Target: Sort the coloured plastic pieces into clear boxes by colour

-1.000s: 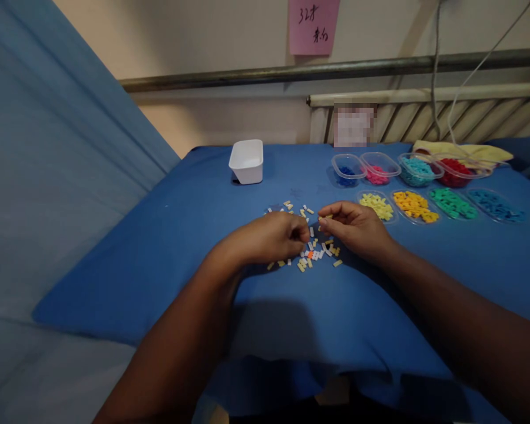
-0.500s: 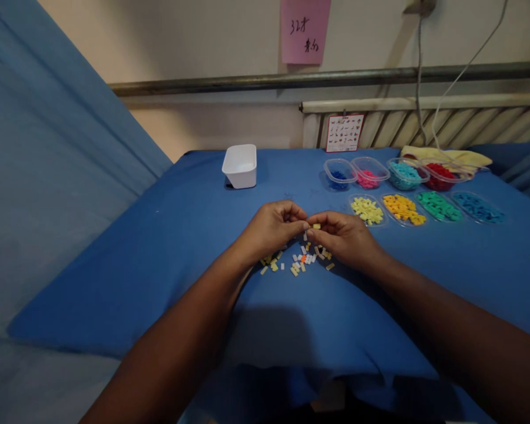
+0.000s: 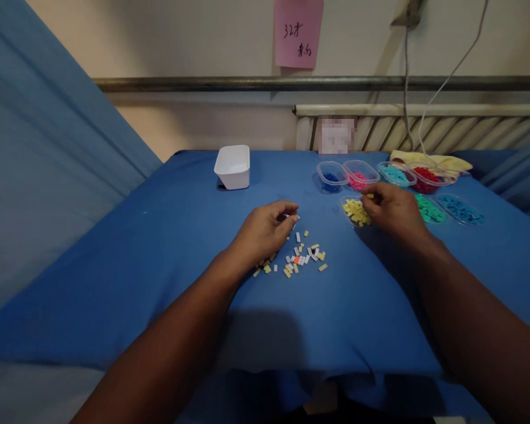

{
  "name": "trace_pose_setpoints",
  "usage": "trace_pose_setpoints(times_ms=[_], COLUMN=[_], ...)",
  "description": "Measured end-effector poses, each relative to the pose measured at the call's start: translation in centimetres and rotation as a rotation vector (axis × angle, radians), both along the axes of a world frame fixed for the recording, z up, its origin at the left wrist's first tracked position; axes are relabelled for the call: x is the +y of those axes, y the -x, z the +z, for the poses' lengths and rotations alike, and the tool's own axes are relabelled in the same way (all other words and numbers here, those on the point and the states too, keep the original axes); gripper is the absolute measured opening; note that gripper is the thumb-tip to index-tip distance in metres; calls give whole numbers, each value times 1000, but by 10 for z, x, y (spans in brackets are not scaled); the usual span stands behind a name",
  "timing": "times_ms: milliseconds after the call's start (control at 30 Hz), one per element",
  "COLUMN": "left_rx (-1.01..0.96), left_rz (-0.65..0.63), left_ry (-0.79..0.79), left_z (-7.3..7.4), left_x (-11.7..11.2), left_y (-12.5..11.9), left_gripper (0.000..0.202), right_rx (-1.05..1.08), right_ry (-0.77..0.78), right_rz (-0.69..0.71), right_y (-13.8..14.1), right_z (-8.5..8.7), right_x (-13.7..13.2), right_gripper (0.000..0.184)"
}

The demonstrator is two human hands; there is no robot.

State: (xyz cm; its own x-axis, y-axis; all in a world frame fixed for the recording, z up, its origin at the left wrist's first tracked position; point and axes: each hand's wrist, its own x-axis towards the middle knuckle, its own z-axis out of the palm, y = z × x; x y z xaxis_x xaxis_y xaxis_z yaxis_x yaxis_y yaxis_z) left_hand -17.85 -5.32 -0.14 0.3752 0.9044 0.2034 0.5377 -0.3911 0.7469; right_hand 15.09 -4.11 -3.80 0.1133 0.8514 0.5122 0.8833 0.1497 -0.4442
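My left hand (image 3: 265, 232) hovers over the left side of a loose pile of small toy bricks (image 3: 301, 259). Its thumb and fingers are curled toward each other, with a small white piece (image 3: 296, 218) showing at the tips. Pale yellow, white and a single orange brick make up the pile, which the hand partly covers. Farther right, my right hand (image 3: 397, 212) pinches a small yellow brick (image 3: 370, 196) between thumb and fingertips. It is just above the right edge of a shallow clear tub of yellow bricks (image 3: 355, 211) and hides the tub of orange-yellow bricks.
Clear tubs hold dark blue (image 3: 331, 181), pink (image 3: 358, 179), light blue (image 3: 395, 175), red (image 3: 426, 178), green (image 3: 431, 209) and teal bricks (image 3: 461, 209). A white bin (image 3: 233, 176) stands at the back left. Behind the tubs lies a yellow cloth (image 3: 446, 162). Blue cloth (image 3: 181, 224) covers the table.
My hands have parted. The right one has moved right and away from me to the yellow tub with a yellow brick; the left stays by the pile. The view has shifted slightly.
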Motion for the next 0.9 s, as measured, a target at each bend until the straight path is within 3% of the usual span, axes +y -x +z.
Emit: trace_pose_setpoints(times_ms=[200,433,567,733,900], left_rx=[128,190,222,408,478], left_rz=[-29,123,142,187,58], left_ry=[-48,-78,-28,15,208], left_z=[2,18,25,30,40], left_x=[-3,11,19,22,17], left_y=[-1,26,49,62,67], left_gripper=[29,31,29,21,17], right_rx=[-158,-198,-199,-216,-203], right_ry=[78,138,193,236,184], right_rz=[20,-19,-28,-45,-24], right_y=[-5,-8,-6,-5,-5], right_z=[-12,-17,-13,-10,-13], right_x=[8,11,7,3,1], right_gripper=[32,34,36,39,37])
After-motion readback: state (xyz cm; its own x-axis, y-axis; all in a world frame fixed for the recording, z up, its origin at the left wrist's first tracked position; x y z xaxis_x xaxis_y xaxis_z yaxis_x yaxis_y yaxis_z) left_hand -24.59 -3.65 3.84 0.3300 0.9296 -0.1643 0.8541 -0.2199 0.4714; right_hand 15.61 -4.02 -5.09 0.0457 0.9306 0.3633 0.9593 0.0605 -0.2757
